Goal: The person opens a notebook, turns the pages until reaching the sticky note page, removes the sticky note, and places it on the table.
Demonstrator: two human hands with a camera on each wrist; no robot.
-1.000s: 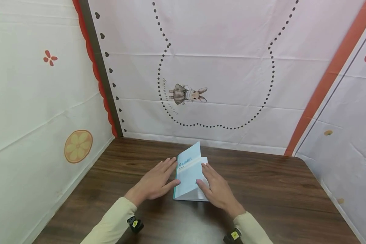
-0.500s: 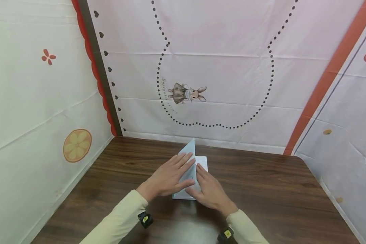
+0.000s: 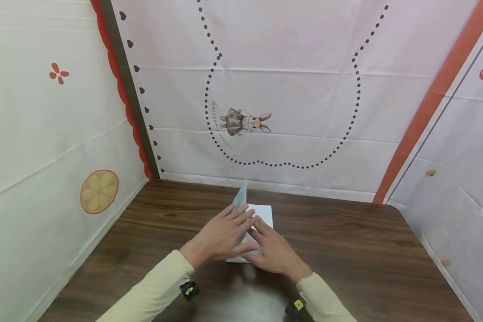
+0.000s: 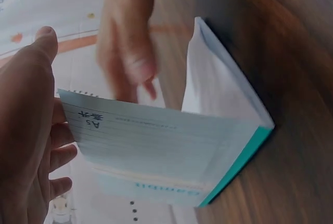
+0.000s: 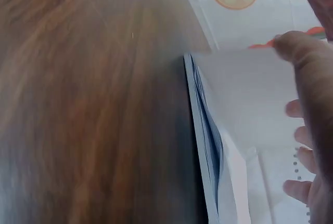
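A notebook lies on the wooden table, its pale blue cover lifted upright along the teal spine. "Gambit" and some handwriting show on that cover in the left wrist view. My left hand reaches across the cover, fingers extended at its free edge and thumb apart. On the other side, my right hand is over the white pages, fingers loosely extended, close to the left fingertips. From the right wrist, the page edges appear slightly fanned, and the right thumb stands away from the fingers.
The brown wooden table surrounds the notebook. Printed white cloth walls stand behind it and at both sides. A small black camera is strapped to the left wrist, another to the right.
The cover has risen from partly raised over the pages to upright, swinging left and uncovering white pages. My left hand has moved right over it; my right hand has shifted slightly left, beside the left.
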